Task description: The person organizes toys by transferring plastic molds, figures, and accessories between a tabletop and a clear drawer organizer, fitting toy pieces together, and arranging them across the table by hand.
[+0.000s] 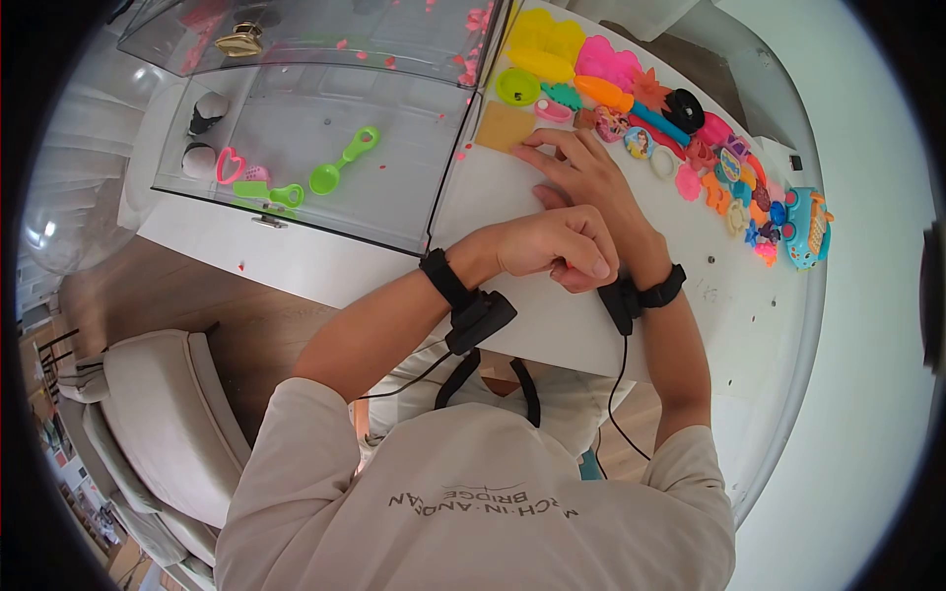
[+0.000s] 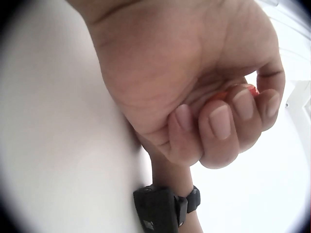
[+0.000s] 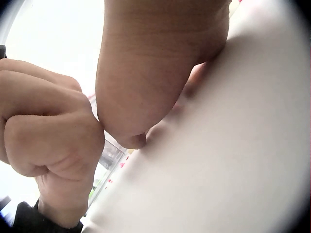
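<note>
My left hand [image 1: 557,246] is curled into a loose fist in the head view. In the left wrist view, a small red-orange object [image 2: 253,90] peeks out between the curled fingers of that hand [image 2: 209,87]; most of it is hidden. Beyond it, my right hand [image 1: 591,182] lies low over the white table, fingers loosely extended, with fingertips at the lower right corner of a tan square [image 1: 505,125]. Whether they touch it I cannot tell. The right wrist view shows my right hand [image 3: 150,68] close beside the left fist [image 3: 53,121].
Colourful toys line the table's back right, including a yellow flower shape [image 1: 547,37], a round picture badge [image 1: 639,143] and a blue toy vehicle [image 1: 806,229]. A clear case [image 1: 394,212] at left holds a green spoon [image 1: 325,178], a pink heart [image 1: 231,165] and red bits.
</note>
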A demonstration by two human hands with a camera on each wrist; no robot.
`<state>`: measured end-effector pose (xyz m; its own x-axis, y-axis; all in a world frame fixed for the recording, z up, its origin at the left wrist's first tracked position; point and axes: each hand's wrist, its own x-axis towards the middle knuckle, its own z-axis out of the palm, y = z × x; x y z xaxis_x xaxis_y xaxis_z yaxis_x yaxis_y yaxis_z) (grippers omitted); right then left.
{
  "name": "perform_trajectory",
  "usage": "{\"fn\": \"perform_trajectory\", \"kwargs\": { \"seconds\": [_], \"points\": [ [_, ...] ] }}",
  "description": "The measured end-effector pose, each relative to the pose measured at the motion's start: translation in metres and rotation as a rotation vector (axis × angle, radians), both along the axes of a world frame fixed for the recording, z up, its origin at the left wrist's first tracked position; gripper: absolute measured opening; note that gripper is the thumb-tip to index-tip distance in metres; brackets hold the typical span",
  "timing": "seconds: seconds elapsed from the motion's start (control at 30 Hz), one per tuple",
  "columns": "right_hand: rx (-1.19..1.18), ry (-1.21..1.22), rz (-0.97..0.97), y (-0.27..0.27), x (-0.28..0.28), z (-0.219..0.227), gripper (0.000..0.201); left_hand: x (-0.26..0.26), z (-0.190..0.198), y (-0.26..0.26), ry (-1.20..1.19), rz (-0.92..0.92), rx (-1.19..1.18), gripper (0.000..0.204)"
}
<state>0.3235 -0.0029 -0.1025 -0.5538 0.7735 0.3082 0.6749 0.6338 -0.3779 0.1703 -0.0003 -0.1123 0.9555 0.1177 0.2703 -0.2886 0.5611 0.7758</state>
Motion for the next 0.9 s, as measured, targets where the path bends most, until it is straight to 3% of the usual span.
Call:
{"fn": "perform_trajectory", "kwargs": {
  "seconds": [0.9],
  "points": [
    [0.014, 0.030, -0.008, 0.0013, 0.0025, -0.0070, 0.048, 0.0011, -0.0025, 0.0019, 0.018, -0.008, -0.005, 0.045]
  ]
}}
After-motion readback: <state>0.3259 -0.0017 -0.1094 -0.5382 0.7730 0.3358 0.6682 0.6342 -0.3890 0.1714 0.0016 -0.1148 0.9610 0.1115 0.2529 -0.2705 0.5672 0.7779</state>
